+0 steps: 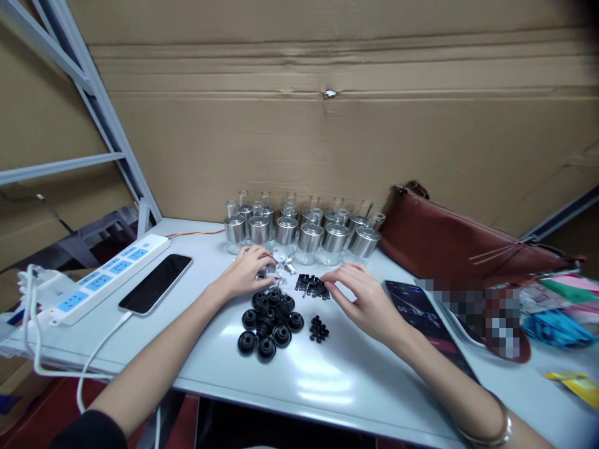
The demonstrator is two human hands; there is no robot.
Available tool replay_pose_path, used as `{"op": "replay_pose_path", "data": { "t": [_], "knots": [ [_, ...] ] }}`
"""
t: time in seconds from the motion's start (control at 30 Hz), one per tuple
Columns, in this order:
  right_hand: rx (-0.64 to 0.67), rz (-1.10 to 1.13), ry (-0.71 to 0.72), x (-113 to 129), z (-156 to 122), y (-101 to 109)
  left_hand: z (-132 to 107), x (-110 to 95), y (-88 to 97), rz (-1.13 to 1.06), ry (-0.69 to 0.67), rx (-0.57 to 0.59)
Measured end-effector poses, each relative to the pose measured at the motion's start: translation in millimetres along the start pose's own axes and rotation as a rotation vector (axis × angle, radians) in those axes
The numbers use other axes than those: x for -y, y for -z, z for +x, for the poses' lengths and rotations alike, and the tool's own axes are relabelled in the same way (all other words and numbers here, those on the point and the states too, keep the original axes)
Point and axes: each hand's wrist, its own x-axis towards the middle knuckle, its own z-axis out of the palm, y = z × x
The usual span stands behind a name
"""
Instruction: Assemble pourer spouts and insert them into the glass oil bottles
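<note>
My left hand (249, 270) rests over a loose group of small clear and silvery parts (283, 262), its thumb apart from its bent fingers. With thumb and forefinger close together, my right hand (362, 296) touches the right end of a pile of small black plastic pieces (312, 285). Its fingertips partly cover the piece between them. Nearer to me lie a heap of round black stepped caps (266, 324) and a small cluster of tiny black beads or plugs (319, 329). Behind my hands stand several glass bottles with silver metal bands (311, 238), in rows.
At left are a white power strip (110, 277) and a charging phone (156, 284) with a cable. A second phone (421, 312) showing a timer lies by my right forearm. A brown bag (458, 243) and coloured packets (559, 327) stand at right. Cardboard (299, 143) closes the back.
</note>
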Motion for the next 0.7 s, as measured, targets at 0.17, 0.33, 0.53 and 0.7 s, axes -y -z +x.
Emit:
{"op": "replay_pose_path", "data": {
  "t": [0.17,0.33,0.53,0.7],
  "knots": [
    [-0.014,-0.017,0.01,-1.3,-1.5,-1.2,-2.9,5.4,15.2,0.017,0.06,-0.065],
    [-0.002,-0.038,0.0,-1.9,-3.2,-3.3,-3.3,4.0,21.4,-0.022,0.029,-0.054],
    [0.0,-0.049,0.0,-3.2,-3.8,-4.7,-0.6,-17.9,15.3,-0.107,-0.085,-0.006],
    [0.015,-0.06,0.0,-3.6,-4.0,-4.6,-0.9,-20.3,9.6,-0.127,-0.128,0.054]
  ]
}}
